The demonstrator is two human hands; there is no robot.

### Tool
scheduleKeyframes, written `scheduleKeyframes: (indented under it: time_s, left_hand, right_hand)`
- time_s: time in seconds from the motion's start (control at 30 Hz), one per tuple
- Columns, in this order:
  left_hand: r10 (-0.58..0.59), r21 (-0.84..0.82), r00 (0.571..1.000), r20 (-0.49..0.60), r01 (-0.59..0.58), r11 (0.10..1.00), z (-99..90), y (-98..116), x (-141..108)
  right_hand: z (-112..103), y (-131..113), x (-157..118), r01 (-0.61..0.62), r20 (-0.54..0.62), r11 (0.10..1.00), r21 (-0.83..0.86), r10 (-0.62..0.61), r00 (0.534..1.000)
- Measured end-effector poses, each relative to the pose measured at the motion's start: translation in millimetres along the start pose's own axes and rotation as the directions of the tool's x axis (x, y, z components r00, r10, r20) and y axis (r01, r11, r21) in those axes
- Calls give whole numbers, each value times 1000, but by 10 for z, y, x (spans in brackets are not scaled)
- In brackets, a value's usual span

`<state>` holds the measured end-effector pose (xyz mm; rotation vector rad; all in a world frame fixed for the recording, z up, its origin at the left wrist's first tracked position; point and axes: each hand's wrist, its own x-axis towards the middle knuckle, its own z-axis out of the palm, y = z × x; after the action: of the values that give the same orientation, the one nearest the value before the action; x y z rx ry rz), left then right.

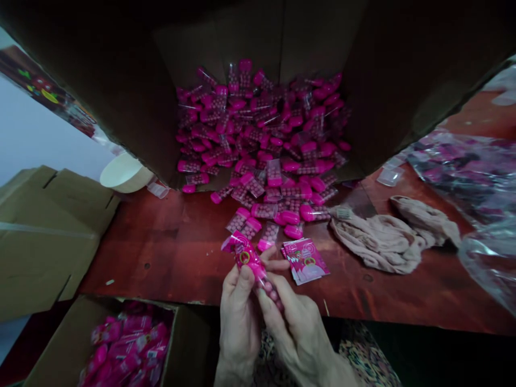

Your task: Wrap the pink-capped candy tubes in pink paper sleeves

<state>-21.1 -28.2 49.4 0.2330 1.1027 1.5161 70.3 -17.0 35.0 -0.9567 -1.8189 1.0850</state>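
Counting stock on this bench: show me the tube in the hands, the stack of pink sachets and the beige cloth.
Clear tube (269, 294): head view, on its clear body.
Stack of pink sachets (306, 261): head view, on the top sachet.
Beige cloth (379, 243): head view, on its crumpled middle.

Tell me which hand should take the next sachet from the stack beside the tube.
Right, probably. The right hand sits on the same side as the stack of pink sachets, while the left hand grips the wrapped end of the pink tube and seems better left holding it.
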Motion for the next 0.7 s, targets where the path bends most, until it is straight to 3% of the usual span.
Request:
scheduleKeyframes:
  time_s: [0.1, 0.2, 0.23, 0.3, 0.37, 0.4, 0.47, 0.53, 0.57, 0.6, 0.7]
  left_hand:
    - [-13, -2, 999, -46, 13, 1000, -25, -3, -3]
    - [102, 72, 989, -105, -94, 993, -120, 46, 12]
    - [199, 118, 969, -143, -183, 976, -160, 69, 19]
    - [440, 260, 875, -202, -385, 886, -238, 118, 35]
    - [617, 433, 770, -161, -507, 745, -297, 159, 48]
    - [661, 505, 742, -111, -530, 681, -318, 175, 53]
    - [689, 596, 724, -19, -545, 590, -347, 204, 59]
    - [698, 613, 716, 0, -551, 566, -371, 233, 63]
    - [684, 591, 729, -9, -548, 592, -383, 248, 65]
    - [638, 541, 770, -18, -529, 653, -397, 262, 66]
    - [313, 250, 950, 18, -307, 918, -425, 280, 67]
  right_hand:
    - [-54, 17, 69, -127, -58, 989, 82, 132, 990]
    - [-99, 38, 108, -222, 39, 954, 204, 218, 975]
    - [-108, 44, 109, -250, 73, 937, 245, 239, 968]
    - [-115, 57, 101, -297, 110, 903, 309, 277, 955]
    - [-112, 68, 88, -328, 126, 880, 342, 304, 944]
    - [-110, 73, 82, -339, 138, 873, 350, 310, 941]
    - [-111, 84, 75, -356, 159, 866, 351, 320, 934]
    - [-120, 94, 72, -370, 173, 858, 357, 329, 928]
    - [-128, 99, 70, -382, 185, 847, 370, 335, 924]
    - [-136, 105, 70, -402, 209, 828, 392, 345, 915]
    - [-161, 124, 77, -517, 341, 700, 493, 391, 855]
